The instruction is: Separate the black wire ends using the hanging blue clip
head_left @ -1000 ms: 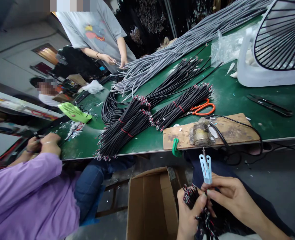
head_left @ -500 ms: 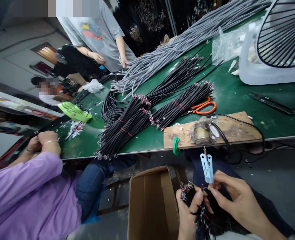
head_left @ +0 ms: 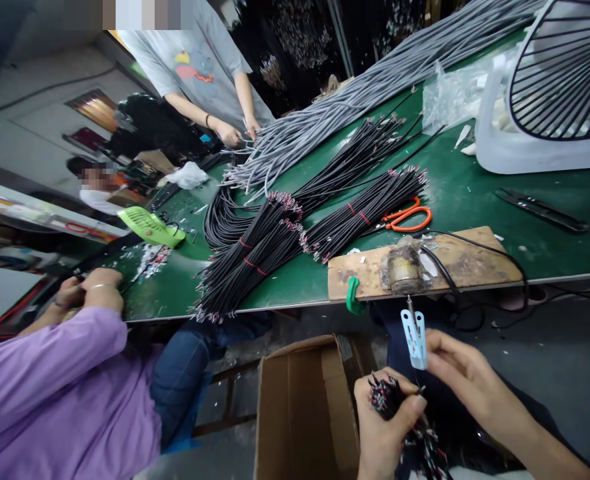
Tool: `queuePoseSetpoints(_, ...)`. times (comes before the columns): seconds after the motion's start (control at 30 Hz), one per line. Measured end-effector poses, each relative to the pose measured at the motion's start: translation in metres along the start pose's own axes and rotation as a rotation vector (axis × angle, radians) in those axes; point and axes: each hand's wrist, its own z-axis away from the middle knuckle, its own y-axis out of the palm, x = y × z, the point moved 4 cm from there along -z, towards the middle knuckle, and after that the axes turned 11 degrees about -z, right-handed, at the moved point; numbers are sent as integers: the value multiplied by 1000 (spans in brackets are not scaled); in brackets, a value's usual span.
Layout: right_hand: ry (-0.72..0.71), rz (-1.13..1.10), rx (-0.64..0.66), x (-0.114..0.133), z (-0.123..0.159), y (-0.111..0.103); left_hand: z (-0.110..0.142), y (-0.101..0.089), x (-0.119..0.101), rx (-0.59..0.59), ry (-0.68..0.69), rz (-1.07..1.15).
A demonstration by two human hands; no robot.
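The left hand grips a bristly bundle of thin black wires below the flat green table. The right hand, fingers bent, is at the smooth, forked clip; whether it pinches anything, I cannot tell.

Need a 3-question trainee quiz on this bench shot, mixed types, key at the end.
1. What does the person's left hand hold?
A) a pair of black metal snips
B) a bunch of slim black cables with red and white wire ends
C) a white plastic fan with a black grille

2. True or false: the scissors with orange loop handles lie on the flat green tabletop.

3. Which plastic thing is the person's right hand nearest to?

Key:
1. B
2. True
3. The light-blue, two-pronged plastic clip
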Motion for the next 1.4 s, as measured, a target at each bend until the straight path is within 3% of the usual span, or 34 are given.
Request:
queuePoseSetpoints(0.1,-28,31,-86,12,-17,-8,-1,4,-12,8,114,31)
queuePoseSetpoints(0.3,82,-146,-27,20,-36,5,-5,9,-28,-51,191,83)
queuePoseSetpoints(0.53,196,-516,8,8,-31,13,-11,15,-25,-22,197,3)
queuePoseSetpoints(0.73,254,-640,-18,-17,-26,-3,-11,14,-27,-4,170,-32)
queuePoseSetpoints(0.87,215,-520,-33,-27,-18,-25,-9,12,-28,13,177,-60)
queuePoseSetpoints(1.0,159,-167,-80,-24,-4,-41,-2,12,-22,116,129,-68)
queuePoseSetpoints(1.13,16,121,57,-2,3,-26,9,12,-1,147,-100,-6)
queuePoseSetpoints(1.23,-101,250,209,15,4,-6,15,8,6,48,-105,-93)
queuePoseSetpoints(1.4,-180,309,125,19,4,0,9,3,2,-78,-54,-90)
